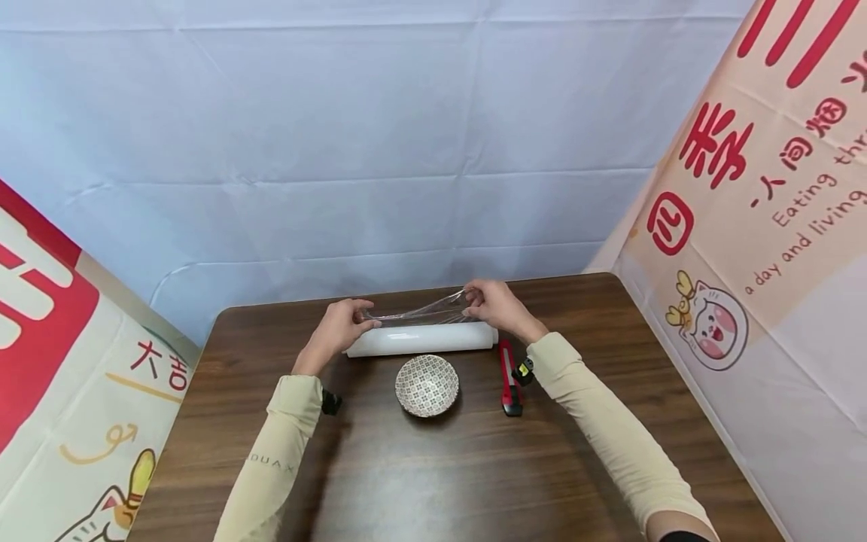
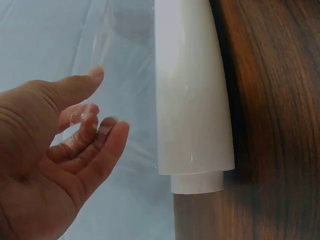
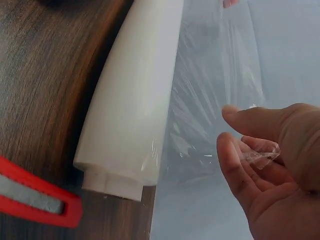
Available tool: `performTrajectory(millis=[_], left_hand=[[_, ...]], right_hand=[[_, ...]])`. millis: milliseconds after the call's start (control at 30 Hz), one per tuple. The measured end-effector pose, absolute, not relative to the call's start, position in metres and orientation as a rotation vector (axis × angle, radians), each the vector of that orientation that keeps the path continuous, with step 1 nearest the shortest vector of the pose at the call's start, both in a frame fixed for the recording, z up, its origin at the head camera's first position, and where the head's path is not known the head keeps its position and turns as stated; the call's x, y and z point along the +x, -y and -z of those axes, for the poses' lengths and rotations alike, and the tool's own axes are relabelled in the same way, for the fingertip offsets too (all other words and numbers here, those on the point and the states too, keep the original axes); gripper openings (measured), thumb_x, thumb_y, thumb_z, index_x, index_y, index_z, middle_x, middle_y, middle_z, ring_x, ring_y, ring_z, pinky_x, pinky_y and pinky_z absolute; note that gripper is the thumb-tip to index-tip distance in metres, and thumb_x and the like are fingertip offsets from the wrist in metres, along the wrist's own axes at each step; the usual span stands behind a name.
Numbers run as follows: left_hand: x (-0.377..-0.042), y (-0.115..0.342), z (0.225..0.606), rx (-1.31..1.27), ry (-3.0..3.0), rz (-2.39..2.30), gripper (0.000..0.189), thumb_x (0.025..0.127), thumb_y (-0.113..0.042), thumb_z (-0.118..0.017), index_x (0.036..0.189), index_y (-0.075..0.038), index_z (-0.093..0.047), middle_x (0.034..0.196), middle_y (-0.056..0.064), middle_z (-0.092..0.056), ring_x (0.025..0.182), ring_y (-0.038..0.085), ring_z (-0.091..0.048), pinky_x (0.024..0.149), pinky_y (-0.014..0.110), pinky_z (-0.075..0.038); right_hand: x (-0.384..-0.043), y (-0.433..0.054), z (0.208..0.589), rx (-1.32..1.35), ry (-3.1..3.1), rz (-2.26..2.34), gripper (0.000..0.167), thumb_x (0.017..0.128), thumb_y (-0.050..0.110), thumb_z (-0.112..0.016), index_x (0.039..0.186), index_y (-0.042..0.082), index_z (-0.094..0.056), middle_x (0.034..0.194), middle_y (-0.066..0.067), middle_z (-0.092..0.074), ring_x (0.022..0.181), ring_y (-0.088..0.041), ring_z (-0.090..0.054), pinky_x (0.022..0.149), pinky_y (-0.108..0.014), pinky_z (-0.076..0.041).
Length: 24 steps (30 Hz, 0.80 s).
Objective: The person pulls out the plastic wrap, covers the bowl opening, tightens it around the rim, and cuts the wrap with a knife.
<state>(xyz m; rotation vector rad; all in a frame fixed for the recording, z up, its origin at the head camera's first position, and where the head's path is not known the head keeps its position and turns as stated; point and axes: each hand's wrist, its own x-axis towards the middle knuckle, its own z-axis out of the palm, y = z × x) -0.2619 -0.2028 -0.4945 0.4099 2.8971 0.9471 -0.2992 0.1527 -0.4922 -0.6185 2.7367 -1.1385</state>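
Two grips on the clear film point(image 3: 200, 110): left hand point(image 1: 341, 325) and right hand point(image 1: 500, 304), fingers curled on it just beyond the white roll point(image 1: 421, 340), itself past the bowl point(image 1: 427, 386). Step, judged: drawing film out. Next move likely calls for even tension at both corners.

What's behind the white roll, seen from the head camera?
Clear film stretched between the left hand and right hand, with tabletop showing through it. The roll covers the tabletop directly beneath.
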Motion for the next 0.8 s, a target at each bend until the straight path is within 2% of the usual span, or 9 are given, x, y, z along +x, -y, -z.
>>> performTrajectory(millis=[133,200,300,400,500,600,733,800], left_hand=[[-0.263,0.207,0.493,0.367,-2.861,-1.009,0.022,0.101,-0.031,-0.073,0.111,-0.012,-0.076,0.101,0.007,-0.074,0.094,0.022,-0.069,0.082,0.04,-0.058],[-0.264,0.212,0.491,0.35,-2.836,-1.038,0.015,0.102,-0.028,-0.072,0.103,-0.013,-0.074,0.102,0.007,-0.074,0.093,0.023,-0.068,0.079,0.038,-0.056],[-0.266,0.217,0.486,0.34,-2.801,-1.057,0.014,0.103,-0.026,-0.07,0.101,-0.012,-0.07,0.1,0.01,-0.076,0.086,0.023,-0.068,0.074,0.036,-0.056],[-0.268,0.22,0.484,0.344,-2.725,-1.106,0.016,0.104,-0.024,-0.068,0.105,-0.008,-0.067,0.103,0.013,-0.079,0.089,0.025,-0.075,0.078,0.038,-0.062],[-0.268,0.22,0.485,0.354,-2.643,-1.18,0.021,0.106,-0.024,-0.065,0.114,-0.004,-0.066,0.107,0.015,-0.08,0.098,0.028,-0.079,0.085,0.039,-0.065],[-0.267,0.219,0.488,0.381,-2.625,-1.2,0.027,0.107,-0.023,-0.063,0.121,-0.001,-0.07,0.107,0.015,-0.081,0.099,0.028,-0.08,0.084,0.036,-0.066],[-0.264,0.22,0.489,0.39,-2.631,-1.22,0.029,0.107,-0.024,-0.064,0.119,-0.001,-0.076,0.107,0.017,-0.081,0.099,0.03,-0.08,0.084,0.037,-0.067],[-0.262,0.221,0.489,0.377,-2.626,-1.229,0.028,0.106,-0.026,-0.064,0.116,-0.003,-0.078,0.107,0.017,-0.081,0.099,0.032,-0.08,0.086,0.039,-0.066]], right_hand=[[-0.297,-0.151,0.488,-0.59,-2.73,1.106,0.022,0.095,0.016,-0.078,0.112,0.003,-0.071,0.1,-0.014,-0.076,0.081,-0.02,-0.068,0.066,-0.032,-0.057],[-0.298,-0.152,0.486,-0.574,-2.723,1.114,0.014,0.095,0.018,-0.079,0.101,0.006,-0.071,0.091,-0.012,-0.074,0.073,-0.018,-0.064,0.059,-0.03,-0.053],[-0.299,-0.154,0.482,-0.557,-2.705,1.127,0.013,0.095,0.018,-0.079,0.092,0.009,-0.07,0.085,-0.009,-0.072,0.068,-0.016,-0.058,0.057,-0.028,-0.049],[-0.299,-0.156,0.479,-0.524,-2.672,1.111,0.014,0.095,0.019,-0.078,0.089,0.01,-0.069,0.083,-0.008,-0.071,0.067,-0.019,-0.061,0.057,-0.028,-0.048],[-0.297,-0.156,0.477,-0.501,-2.63,1.078,0.015,0.097,0.019,-0.075,0.092,0.008,-0.067,0.084,-0.008,-0.072,0.071,-0.027,-0.069,0.058,-0.029,-0.053],[-0.296,-0.157,0.477,-0.516,-2.581,1.066,0.015,0.102,0.015,-0.069,0.103,0.002,-0.063,0.09,-0.011,-0.074,0.081,-0.032,-0.074,0.065,-0.036,-0.06],[-0.292,-0.159,0.478,-0.583,-2.554,1.046,0.028,0.104,0.012,-0.065,0.129,-0.001,-0.061,0.1,-0.013,-0.08,0.091,-0.031,-0.077,0.077,-0.041,-0.063],[-0.291,-0.161,0.478,-0.622,-2.569,1.028,0.03,0.104,0.014,-0.066,0.13,0.001,-0.066,0.101,-0.011,-0.081,0.093,-0.031,-0.078,0.077,-0.037,-0.063]])
